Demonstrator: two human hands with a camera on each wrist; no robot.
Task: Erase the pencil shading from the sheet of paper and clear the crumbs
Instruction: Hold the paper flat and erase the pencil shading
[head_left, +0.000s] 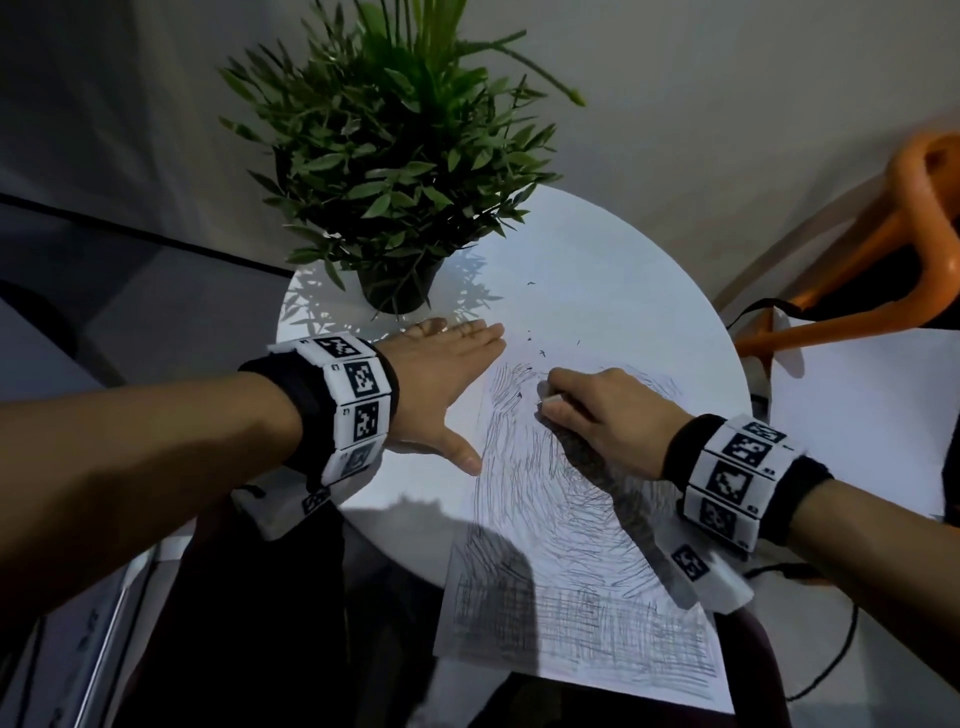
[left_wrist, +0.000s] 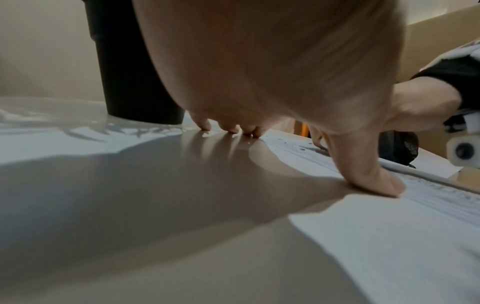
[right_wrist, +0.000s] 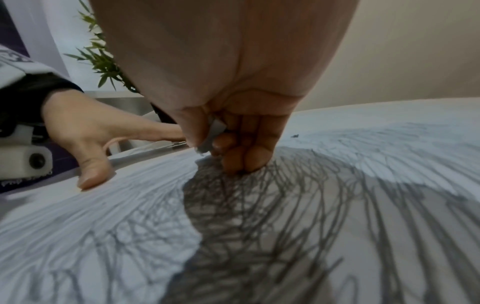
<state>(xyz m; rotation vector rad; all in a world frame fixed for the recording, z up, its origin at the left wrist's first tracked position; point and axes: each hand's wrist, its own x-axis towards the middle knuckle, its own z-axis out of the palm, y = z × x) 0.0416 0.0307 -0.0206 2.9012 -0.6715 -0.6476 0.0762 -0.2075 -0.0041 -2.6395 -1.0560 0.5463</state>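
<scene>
A white sheet of paper (head_left: 576, 592) covered in pencil shading (right_wrist: 259, 216) lies on a round white table (head_left: 613, 249), its near end hanging over the table's edge. My right hand (head_left: 587, 410) pinches a small white eraser (right_wrist: 211, 136) between thumb and fingers, its lower edge on the shaded paper near the sheet's far end. My left hand (head_left: 441, 374) lies flat, fingers straight, and presses on the sheet's left edge; its thumb (left_wrist: 376, 179) rests on the paper. Dark eraser crumbs (head_left: 540, 353) are scattered just beyond my right hand.
A green plant in a black pot (head_left: 400, 283) stands at the table's far left, right behind my left fingertips. An orange chair (head_left: 883, 249) is off to the right. A dark cable (head_left: 831, 623) hangs at the lower right.
</scene>
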